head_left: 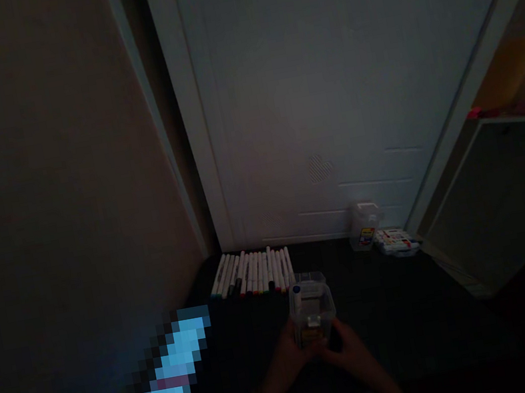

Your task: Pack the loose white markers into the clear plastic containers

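Observation:
Dim light makes details hard to see. A clear plastic marker box [330,306] stands before me with its lid folded back on the far side. My left hand [287,358] is closed round the box's near left side, while my right hand [346,346] grips the near right side. Inside, at the left, a marker with a dark blue end [296,293] stands upright. Just beyond the box, to the left, several white markers [255,272] lie side by side in a row, their coloured ends toward me.
At the back right of the dark table [415,312] stands another clear plastic box [364,226]. Beside it lies a case packed with markers [396,240]. A lit, pixelated screen [175,364] is at the left. A white panel [293,82] rises behind the table.

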Tool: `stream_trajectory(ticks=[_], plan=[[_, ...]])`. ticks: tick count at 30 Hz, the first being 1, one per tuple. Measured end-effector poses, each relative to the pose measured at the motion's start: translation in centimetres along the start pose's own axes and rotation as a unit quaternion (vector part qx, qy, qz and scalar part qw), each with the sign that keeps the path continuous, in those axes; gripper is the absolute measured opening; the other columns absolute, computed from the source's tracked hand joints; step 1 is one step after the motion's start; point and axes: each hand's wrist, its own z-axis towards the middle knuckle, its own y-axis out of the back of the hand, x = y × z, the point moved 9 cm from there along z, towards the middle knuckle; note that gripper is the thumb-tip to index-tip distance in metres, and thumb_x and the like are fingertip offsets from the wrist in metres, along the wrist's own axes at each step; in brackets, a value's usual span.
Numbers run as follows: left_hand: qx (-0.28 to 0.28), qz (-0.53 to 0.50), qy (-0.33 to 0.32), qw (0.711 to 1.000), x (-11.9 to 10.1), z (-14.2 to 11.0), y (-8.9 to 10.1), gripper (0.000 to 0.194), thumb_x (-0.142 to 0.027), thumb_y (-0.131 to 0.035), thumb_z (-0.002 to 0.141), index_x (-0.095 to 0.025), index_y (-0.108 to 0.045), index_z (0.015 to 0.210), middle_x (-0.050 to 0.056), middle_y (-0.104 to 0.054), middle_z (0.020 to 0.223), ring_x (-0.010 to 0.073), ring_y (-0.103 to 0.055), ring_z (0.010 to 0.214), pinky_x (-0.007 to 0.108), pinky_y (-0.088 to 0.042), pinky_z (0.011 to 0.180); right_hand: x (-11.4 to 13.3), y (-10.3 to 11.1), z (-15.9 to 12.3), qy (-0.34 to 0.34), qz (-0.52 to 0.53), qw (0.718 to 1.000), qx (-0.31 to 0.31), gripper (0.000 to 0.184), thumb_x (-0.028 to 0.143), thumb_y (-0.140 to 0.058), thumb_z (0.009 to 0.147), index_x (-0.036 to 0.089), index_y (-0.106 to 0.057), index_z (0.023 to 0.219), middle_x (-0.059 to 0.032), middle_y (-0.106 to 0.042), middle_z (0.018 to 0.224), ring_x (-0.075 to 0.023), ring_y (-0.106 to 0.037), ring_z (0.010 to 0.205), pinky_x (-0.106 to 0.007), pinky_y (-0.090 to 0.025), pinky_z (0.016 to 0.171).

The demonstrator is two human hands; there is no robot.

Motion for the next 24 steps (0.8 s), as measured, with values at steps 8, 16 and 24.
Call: stream_trajectory(ticks=[8,16,24], plan=[[-0.004,0.011,0.003,1.000,-0.4,-0.1,0.1,0.050,-0.033,-0.079,0.064,-0.019,-0.064,0.110,0.009,-0.068,0.114,0.0274,-0.061,0.107,0.037,-0.047,0.096,0.6,0.1,0.0,0.004,0.001,1.000,0.002,0.061,0.043,-0.069,0.075,0.022,-0.052,0.130,-0.0095,-0.058,0.129,-0.0281,-0.055,0.117,-0.042,-0.042,0.101],[0.002,0.013,0.005,1.000,-0.1,-0.2,-0.1,0.055,-0.034,-0.078,0.067,-0.018,-0.059,0.117,0.009,-0.068,0.114,0.0264,-0.063,0.105,0.035,-0.049,0.093,0.9,0.2,0.0,-0.001,0.001,1.000,0.013,0.061,0.042,-0.069,0.075,0.023,-0.052,0.130,-0.0091,-0.060,0.128,-0.0279,-0.055,0.117,-0.043,-0.042,0.100],[0.000,-0.001,0.004,1.000,0.1,0.0,-0.1,0.058,-0.032,-0.079,0.064,-0.020,-0.060,0.118,0.009,-0.068,0.115,0.0282,-0.062,0.108,0.037,-0.049,0.095,0.5,0.2,0.0,-0.006,0.001,1.000,0.002,0.064,0.043,-0.070,0.073,0.023,-0.051,0.131,-0.0090,-0.059,0.128,-0.0283,-0.056,0.116,-0.044,-0.043,0.100]])
